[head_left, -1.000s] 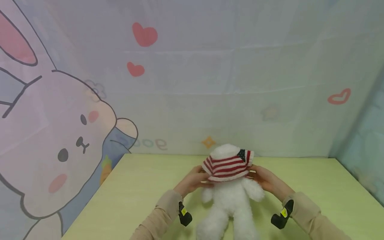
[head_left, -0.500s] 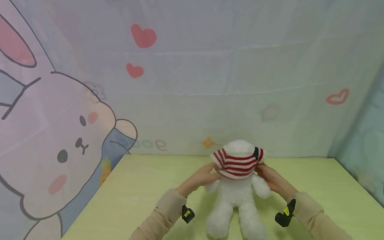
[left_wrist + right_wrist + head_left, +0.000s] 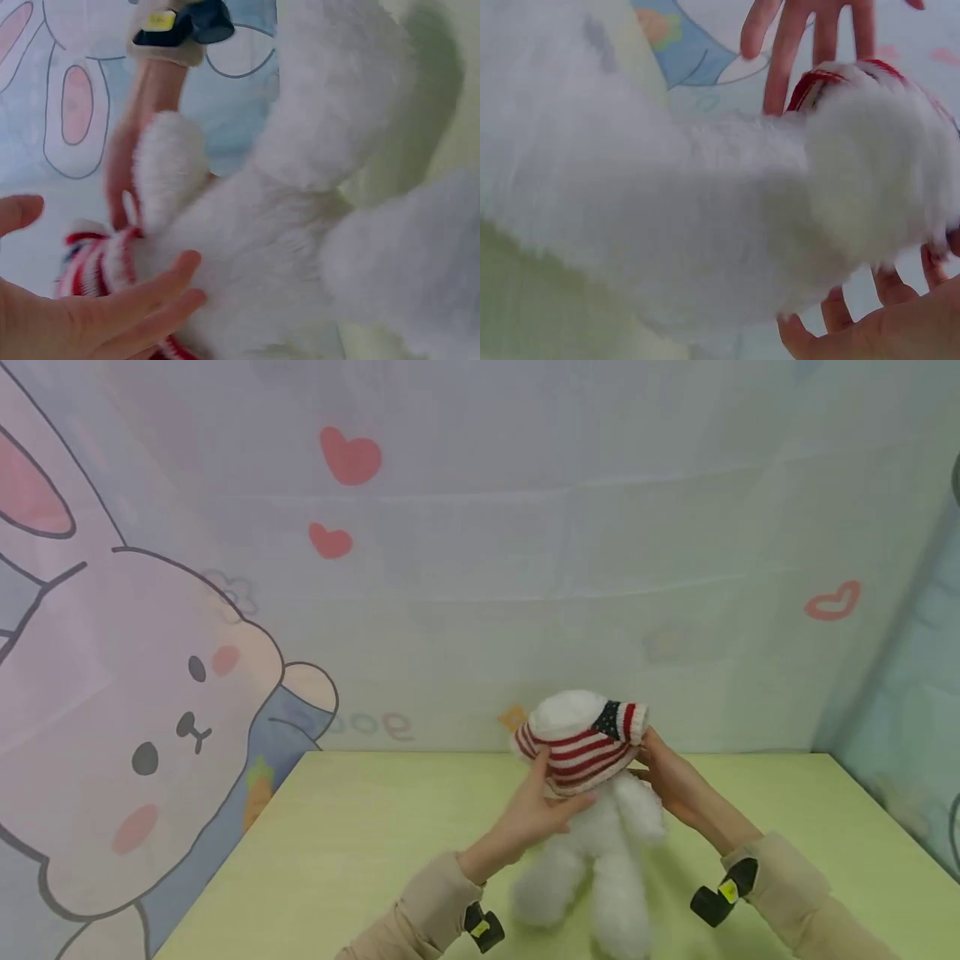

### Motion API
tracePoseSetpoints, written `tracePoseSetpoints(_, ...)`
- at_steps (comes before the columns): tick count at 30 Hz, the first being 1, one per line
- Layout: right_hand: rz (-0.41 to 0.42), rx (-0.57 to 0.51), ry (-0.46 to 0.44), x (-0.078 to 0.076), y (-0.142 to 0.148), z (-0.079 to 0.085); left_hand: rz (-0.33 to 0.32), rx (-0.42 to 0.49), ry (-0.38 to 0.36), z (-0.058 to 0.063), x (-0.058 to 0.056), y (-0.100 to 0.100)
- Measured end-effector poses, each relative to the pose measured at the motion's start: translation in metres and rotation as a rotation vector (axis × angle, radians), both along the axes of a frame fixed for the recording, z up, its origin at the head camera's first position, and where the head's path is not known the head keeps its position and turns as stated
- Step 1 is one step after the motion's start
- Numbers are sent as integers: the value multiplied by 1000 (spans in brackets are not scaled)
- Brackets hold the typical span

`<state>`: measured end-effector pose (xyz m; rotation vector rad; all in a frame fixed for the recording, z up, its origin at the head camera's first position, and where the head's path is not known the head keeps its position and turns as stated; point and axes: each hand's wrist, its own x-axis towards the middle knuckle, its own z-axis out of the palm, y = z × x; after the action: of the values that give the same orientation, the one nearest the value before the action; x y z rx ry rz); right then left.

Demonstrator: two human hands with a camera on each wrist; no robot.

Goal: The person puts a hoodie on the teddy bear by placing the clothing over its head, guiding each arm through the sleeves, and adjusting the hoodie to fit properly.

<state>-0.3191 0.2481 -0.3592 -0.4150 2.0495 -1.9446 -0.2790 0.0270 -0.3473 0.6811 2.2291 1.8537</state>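
2 hands work on 1 white plush toy [image 3: 603, 847], set right of centre at the far half of the counter [image 3: 360, 818]. 1 knitted striped garment [image 3: 592, 762], red and white with 1 dark blue starred patch, wraps the upper part of the toy; 1 rounded white top shows above it. 2 short sleeve ends stick out, 1 on each side. Below the garment, the head view shows 2 legs and 1 arm of the toy.

The left hand [image 3: 528, 814] is spread wide, its fingers long and nearly straight, with 1 fingertip against the garment's front and others by its lower edge; it has hold of nothing. The right hand [image 3: 678, 781] is at the sleeve end on the opposite side, its fingers partly bent; I cannot tell whether they pinch the cloth.

2 beige cuffs [image 3: 442, 893] and 2 black wrist devices [image 3: 723, 893], each with 1 yellow label, show on the forearms. On the printed backdrop [image 3: 480, 635] behind the counter are 1 large rabbit [image 3: 168, 702], 2 solid red hearts [image 3: 351, 458], 1 outlined heart [image 3: 814, 611], 1 carrot [image 3: 258, 793] and 1 partly covered orange star [image 3: 512, 718].
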Motion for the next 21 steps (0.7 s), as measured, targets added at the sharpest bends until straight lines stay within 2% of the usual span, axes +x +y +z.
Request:
tracePoseSetpoints(3,-6,23,76,14,-4,15,7,125,9,-3,-7,-5)
tracePoseSetpoints(6,-16,80,202,26,-10,26,18,232,-40,-4,-16,-11)
tracePoseSetpoints(8,-23,130,325,30,-15,29,34,266,-96,-3,-21,-16)
tracePoseSetpoints(10,-31,163,459,32,-20,29,22,278,-130,-2,-27,-19)
tracePoseSetpoints(12,-46,207,617,31,-24,26,-8,286,-148,-2,-31,-23)
tracePoseSetpoints(14,-69,241,728,29,-27,21,-52,309,-162,-3,-36,-25)
tracePoseSetpoints(17,-121,302,744,27,-28,13,-89,382,-224,-9,-43,-29)
tracePoseSetpoints(19,-144,309,675,26,-27,8,-85,421,-280,-14,-47,-31)
tracePoseSetpoints(21,-176,327,621,25,-26,4,-52,430,-314,-19,-49,-31)
